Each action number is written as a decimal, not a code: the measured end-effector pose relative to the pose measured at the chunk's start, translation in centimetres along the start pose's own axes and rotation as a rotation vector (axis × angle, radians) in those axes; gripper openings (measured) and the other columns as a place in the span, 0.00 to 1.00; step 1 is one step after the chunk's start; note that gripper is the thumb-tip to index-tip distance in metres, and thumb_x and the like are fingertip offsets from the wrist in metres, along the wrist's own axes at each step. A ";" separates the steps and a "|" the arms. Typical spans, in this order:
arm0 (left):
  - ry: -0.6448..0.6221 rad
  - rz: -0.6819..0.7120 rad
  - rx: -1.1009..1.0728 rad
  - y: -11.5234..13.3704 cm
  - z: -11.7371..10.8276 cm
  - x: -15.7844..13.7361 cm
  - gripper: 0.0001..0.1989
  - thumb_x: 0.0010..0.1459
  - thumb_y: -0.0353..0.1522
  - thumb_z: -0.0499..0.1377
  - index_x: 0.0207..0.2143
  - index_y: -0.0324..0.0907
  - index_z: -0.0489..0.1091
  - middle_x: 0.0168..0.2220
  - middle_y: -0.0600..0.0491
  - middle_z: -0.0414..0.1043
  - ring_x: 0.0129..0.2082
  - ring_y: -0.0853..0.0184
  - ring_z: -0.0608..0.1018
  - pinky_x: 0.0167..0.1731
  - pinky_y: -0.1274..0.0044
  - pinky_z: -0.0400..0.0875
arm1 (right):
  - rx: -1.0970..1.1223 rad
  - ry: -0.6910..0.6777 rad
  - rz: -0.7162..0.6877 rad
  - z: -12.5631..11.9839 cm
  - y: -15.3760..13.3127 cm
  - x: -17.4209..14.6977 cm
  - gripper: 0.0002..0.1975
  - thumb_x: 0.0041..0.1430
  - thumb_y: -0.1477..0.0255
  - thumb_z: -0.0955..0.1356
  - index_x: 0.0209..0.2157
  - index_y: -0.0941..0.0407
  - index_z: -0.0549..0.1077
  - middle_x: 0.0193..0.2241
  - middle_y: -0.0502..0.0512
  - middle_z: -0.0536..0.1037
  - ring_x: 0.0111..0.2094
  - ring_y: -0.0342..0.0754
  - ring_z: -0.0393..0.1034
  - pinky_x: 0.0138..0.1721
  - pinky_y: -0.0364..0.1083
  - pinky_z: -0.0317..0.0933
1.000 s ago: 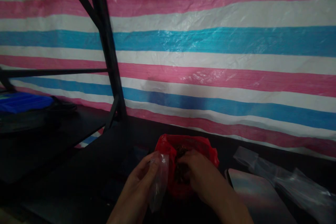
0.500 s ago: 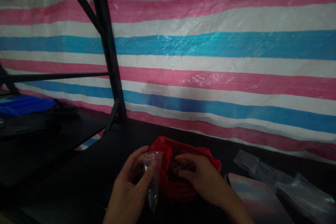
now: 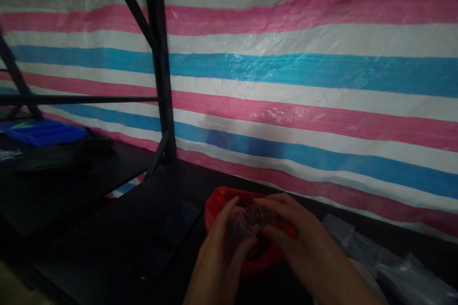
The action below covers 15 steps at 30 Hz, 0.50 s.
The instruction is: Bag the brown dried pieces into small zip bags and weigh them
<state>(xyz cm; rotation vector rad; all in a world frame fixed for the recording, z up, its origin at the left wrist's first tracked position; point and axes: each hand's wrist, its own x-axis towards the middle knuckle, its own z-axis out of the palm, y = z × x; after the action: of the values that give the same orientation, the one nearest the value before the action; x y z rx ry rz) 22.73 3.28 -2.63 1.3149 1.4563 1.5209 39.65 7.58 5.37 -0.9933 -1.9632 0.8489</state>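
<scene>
My left hand (image 3: 218, 252) is closed around a small clear plastic bag (image 3: 239, 231), whose mouth stands open toward the right. At that mouth, the curled fingers of my right hand (image 3: 307, 233) come close together around a few small brown pieces (image 3: 256, 219); their exact kind is too dim to make out. Both hands are above a red plastic bag (image 3: 216, 202) on the black table. More dark brown pieces lie inside the red bag, partly hidden by my fingers and the clear bag.
Clear plastic bags (image 3: 400, 262) lie at the right, beside a flat pale thing (image 3: 363, 269). A dark flat phone-like thing (image 3: 175, 233) rests left of my hands. A black metal frame (image 3: 162, 81) rises behind, with a blue tray (image 3: 46, 132) on the left table and striped sheeting beyond.
My right hand has lifted out of the red bag to the mouth of the clear bag. My left hand has moved right, bringing the clear bag over the red one. The view has shifted slightly left.
</scene>
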 end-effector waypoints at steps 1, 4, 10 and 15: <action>-0.009 0.003 -0.021 -0.1 0.3 0.0 0.28 0.62 0.39 0.62 0.65 0.54 0.67 0.67 0.52 0.72 0.66 0.57 0.74 0.66 0.62 0.69 | -0.038 -0.009 -0.036 0.2 -0.1 0.0 0.23 0.60 0.79 0.66 0.52 0.45 0.82 0.55 0.54 0.80 0.55 0.50 0.77 0.57 0.49 0.72; -0.043 0.019 -0.075 0.1 1.0 -0.1 0.28 0.64 0.37 0.61 0.66 0.56 0.66 0.69 0.53 0.70 0.68 0.59 0.72 0.68 0.64 0.67 | -0.147 0.008 -0.109 0.8 -0.3 0.0 0.29 0.57 0.83 0.64 0.55 0.45 0.80 0.56 0.54 0.79 0.55 0.50 0.77 0.58 0.49 0.71; 0.024 0.071 -0.085 0.8 1.5 -0.2 0.25 0.64 0.37 0.61 0.63 0.50 0.68 0.65 0.49 0.74 0.64 0.58 0.77 0.64 0.66 0.72 | -0.220 0.026 -0.204 0.6 -0.4 0.1 0.22 0.62 0.81 0.63 0.49 0.50 0.83 0.54 0.55 0.82 0.55 0.50 0.78 0.59 0.49 0.70; 0.059 0.095 -0.089 0.7 1.0 -0.2 0.24 0.68 0.40 0.59 0.64 0.48 0.68 0.64 0.47 0.75 0.64 0.58 0.77 0.61 0.68 0.75 | -0.190 0.076 -0.168 0.7 -0.7 0.2 0.21 0.63 0.80 0.65 0.51 0.48 0.82 0.57 0.54 0.81 0.57 0.51 0.76 0.60 0.49 0.69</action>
<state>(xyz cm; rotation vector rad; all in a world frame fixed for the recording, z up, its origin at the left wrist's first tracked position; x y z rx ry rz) 23.89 3.31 -2.09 1.3119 1.3628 1.6796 38.68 7.28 5.66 -0.9377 -2.0561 0.5322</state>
